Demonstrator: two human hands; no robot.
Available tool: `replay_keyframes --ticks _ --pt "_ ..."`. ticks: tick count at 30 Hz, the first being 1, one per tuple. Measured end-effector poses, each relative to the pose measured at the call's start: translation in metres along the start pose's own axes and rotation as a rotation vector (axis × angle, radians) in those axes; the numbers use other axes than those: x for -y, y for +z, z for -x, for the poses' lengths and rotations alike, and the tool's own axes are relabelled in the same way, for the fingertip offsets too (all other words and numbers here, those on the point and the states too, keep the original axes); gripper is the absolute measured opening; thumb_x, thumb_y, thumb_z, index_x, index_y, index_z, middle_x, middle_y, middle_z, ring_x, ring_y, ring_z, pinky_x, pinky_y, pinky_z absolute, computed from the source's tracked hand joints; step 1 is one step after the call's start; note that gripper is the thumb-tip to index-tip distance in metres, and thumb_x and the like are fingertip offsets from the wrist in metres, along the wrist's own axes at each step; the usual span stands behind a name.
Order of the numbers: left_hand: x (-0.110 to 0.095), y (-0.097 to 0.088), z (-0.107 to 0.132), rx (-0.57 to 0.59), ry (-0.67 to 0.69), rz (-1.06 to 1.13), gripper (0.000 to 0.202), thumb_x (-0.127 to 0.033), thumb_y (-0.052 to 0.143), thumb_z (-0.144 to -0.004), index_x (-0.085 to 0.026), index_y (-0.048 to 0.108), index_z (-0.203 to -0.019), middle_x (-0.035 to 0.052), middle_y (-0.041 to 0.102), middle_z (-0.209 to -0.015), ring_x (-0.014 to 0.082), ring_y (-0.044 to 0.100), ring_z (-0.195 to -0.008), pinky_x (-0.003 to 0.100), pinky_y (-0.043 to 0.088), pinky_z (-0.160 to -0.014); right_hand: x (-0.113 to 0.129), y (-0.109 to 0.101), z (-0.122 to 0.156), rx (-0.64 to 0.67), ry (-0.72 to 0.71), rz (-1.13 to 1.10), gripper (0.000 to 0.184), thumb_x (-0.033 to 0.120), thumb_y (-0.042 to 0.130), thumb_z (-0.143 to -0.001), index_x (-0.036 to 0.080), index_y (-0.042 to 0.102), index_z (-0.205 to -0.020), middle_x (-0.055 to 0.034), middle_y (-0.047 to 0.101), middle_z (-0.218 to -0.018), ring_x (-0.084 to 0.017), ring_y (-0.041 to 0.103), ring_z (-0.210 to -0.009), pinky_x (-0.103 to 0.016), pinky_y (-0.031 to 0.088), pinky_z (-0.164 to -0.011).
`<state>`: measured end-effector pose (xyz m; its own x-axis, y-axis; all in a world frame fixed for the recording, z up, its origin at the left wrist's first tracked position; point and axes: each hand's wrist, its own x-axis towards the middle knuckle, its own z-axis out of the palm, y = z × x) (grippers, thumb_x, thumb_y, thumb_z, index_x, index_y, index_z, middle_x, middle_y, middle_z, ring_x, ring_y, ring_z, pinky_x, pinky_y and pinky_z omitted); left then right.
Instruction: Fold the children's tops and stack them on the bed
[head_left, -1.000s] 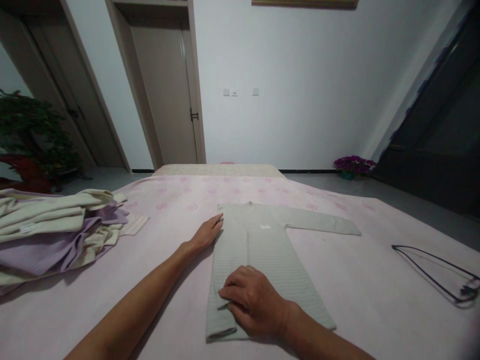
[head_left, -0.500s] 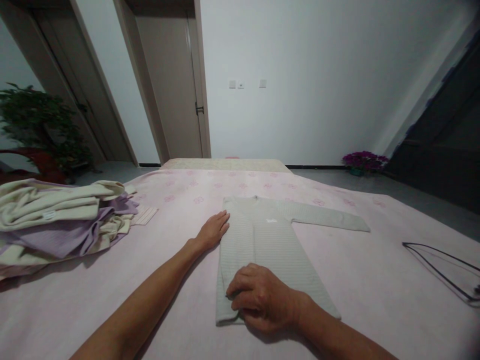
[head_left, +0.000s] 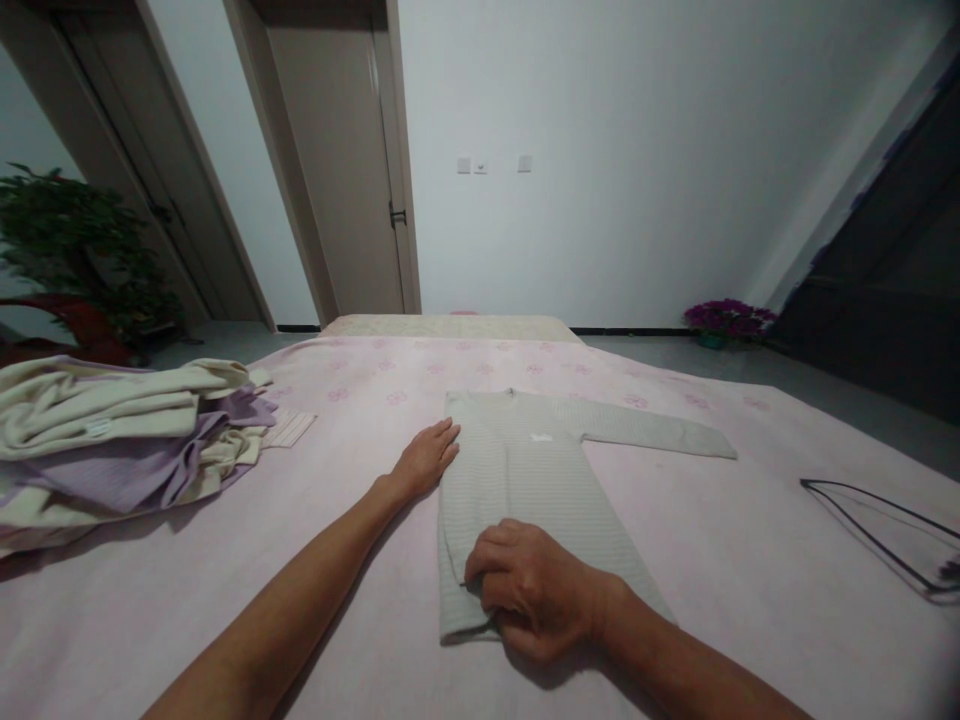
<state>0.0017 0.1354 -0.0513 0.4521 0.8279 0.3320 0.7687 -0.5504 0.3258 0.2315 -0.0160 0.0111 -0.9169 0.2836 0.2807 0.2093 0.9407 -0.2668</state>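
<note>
A pale grey-green striped long-sleeved shirt (head_left: pixel 551 490) lies flat on the pink bedspread, one side folded in and the other sleeve stretched out to the right. My left hand (head_left: pixel 427 458) rests flat at the shirt's left edge, fingers extended and fingertips touching the cloth below the shoulder. Near the bottom hem, my right hand (head_left: pixel 529 590) is closed in a pinch on the folded-in sleeve's end. That hand hides part of the hem and the sleeve's cuff.
To the left sits a heap of cream and purple clothes (head_left: pixel 127 440). A black clothes hanger (head_left: pixel 862 530) lies at the right on the bedspread (head_left: pixel 360 600). Beyond the bed are a door (head_left: pixel 337 170), a white wall and purple flowers (head_left: pixel 727 318).
My right hand has shifted slightly right, and the shirt's lower left corner has moved right with it. My left hand stays at the shirt's edge.
</note>
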Motion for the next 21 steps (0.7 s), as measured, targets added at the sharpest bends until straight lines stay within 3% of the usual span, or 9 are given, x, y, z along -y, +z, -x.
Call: replay_keyframes --ticks 5,7,9,12,17,21 --pt "-0.001 -0.002 -0.001 0.020 -0.011 -0.047 0.050 -0.038 0.036 -0.102 -0.014 0.050 -0.144 0.0131 0.044 -0.154 0.0211 0.041 -0.142 0.037 0.030 -0.118 -0.002 0.003 0.000 -0.033 0.012 0.005 0.007 0.023 0.060 -0.069 0.019 0.055 -0.069 -0.0045 0.067 -0.094 -0.018 0.054 -0.080 -0.035 0.039 -0.074" --pt "-0.004 -0.006 -0.002 0.042 -0.018 -0.085 0.049 -0.036 0.037 -0.102 -0.012 0.051 -0.143 0.0145 0.046 -0.152 0.0217 0.043 -0.141 0.037 0.032 -0.117 -0.003 0.005 0.001 -0.049 0.006 0.019 0.020 0.032 0.064 -0.076 0.019 0.053 -0.065 -0.0030 0.066 -0.090 -0.017 0.053 -0.075 -0.034 0.039 -0.072" --pt "-0.011 -0.011 -0.001 0.050 -0.030 -0.111 0.047 -0.034 0.038 -0.102 -0.012 0.055 -0.139 0.0159 0.051 -0.148 0.0242 0.046 -0.138 0.040 0.033 -0.116 -0.003 0.008 0.000 -0.049 0.011 0.034 0.027 0.038 0.064 -0.080 0.020 0.053 -0.063 -0.0017 0.064 -0.082 -0.016 0.050 -0.070 -0.033 0.038 -0.070" --pt "-0.029 -0.018 0.002 0.020 -0.049 -0.145 0.043 -0.032 0.036 -0.102 -0.014 0.061 -0.131 0.0160 0.055 -0.143 0.0287 0.045 -0.138 0.048 0.028 -0.118 0.000 0.012 0.000 -0.032 0.058 0.021 0.018 0.031 0.063 -0.078 0.020 0.054 -0.066 0.0005 0.058 -0.072 -0.015 0.047 -0.067 -0.031 0.039 -0.072" --pt "-0.064 -0.013 -0.001 0.075 -0.047 -0.211 0.052 -0.040 0.036 -0.103 -0.013 0.048 -0.145 0.0157 0.043 -0.154 0.0305 0.033 -0.146 0.047 0.023 -0.120 0.001 0.019 -0.001 -0.016 0.091 -0.013 0.011 0.028 0.064 -0.073 0.021 0.056 -0.071 0.0019 0.056 -0.070 -0.015 0.046 -0.068 -0.031 0.040 -0.076" --pt "-0.077 0.001 -0.006 0.169 -0.113 -0.242 0.060 -0.048 0.038 -0.101 -0.016 0.039 -0.152 0.0170 0.033 -0.159 0.0335 0.028 -0.148 0.052 0.024 -0.118 0.009 0.008 -0.003 0.047 0.116 0.013 0.009 0.028 0.062 -0.076 0.020 0.060 -0.072 0.0001 0.059 -0.073 -0.015 0.047 -0.070 -0.031 0.041 -0.077"
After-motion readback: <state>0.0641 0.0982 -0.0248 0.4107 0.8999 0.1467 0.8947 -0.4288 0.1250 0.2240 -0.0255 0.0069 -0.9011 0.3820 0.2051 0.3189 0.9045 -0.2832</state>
